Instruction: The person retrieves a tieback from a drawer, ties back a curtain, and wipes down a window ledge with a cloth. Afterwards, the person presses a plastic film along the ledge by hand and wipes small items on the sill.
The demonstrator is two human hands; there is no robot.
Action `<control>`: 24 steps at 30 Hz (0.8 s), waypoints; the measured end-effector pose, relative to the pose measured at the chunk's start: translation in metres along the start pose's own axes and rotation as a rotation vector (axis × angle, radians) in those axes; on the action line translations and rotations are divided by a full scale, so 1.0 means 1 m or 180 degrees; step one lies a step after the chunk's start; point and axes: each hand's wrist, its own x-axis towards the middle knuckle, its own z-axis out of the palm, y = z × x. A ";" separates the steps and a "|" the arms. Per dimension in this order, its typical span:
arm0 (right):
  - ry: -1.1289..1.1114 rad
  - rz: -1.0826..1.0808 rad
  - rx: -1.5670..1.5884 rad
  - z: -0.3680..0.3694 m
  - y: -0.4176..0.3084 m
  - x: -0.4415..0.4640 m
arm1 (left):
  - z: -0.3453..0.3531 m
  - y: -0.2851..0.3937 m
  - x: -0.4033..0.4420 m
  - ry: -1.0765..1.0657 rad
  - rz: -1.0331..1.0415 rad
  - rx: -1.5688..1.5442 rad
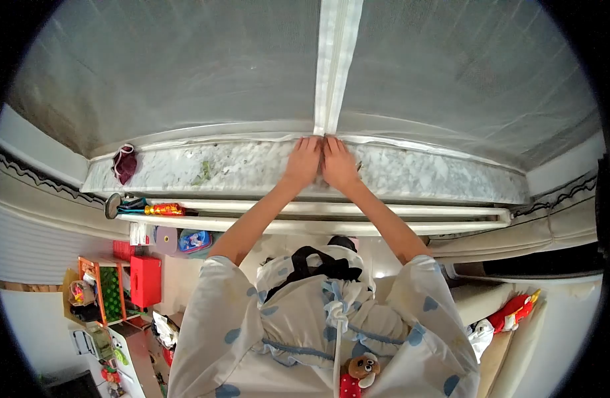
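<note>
A grey mesh window screen [205, 73] fills the upper view, split by a white vertical strip [335, 60], seemingly a zip or fastening band. Both hands meet at the strip's foot, where the screen's white lower edge [398, 142] runs along a marble windowsill [418, 169]. My left hand [304, 160] is just left of the strip, fingers together and bent down over the edge. Beside it, almost touching, my right hand [339, 162] is closed in the same way. My fingertips and whatever they pinch are mostly hidden.
On the sill lie a dark maroon cloth pouch [125, 164] and a greenish scrap [202, 174]. A white rail [358, 227] crosses below, with a red-and-gold item [164, 209] at its left. Lower down are a red box [146, 281], an orange-framed rack [109, 292] and a sofa [511, 345].
</note>
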 end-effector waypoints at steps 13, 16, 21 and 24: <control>0.0100 -0.0057 -0.0494 0.002 -0.005 0.001 | -0.003 0.002 -0.002 0.0379 -0.0081 0.0344; -0.0193 0.0079 0.0118 -0.007 0.002 0.001 | -0.002 0.001 -0.002 0.0196 -0.0212 0.0324; 0.0114 -0.0066 -0.0045 0.003 0.003 0.000 | 0.011 0.004 -0.002 0.0044 -0.0389 0.0712; 0.0352 -0.0076 0.0016 0.012 0.003 0.001 | 0.011 0.014 -0.004 0.0658 -0.0466 0.0625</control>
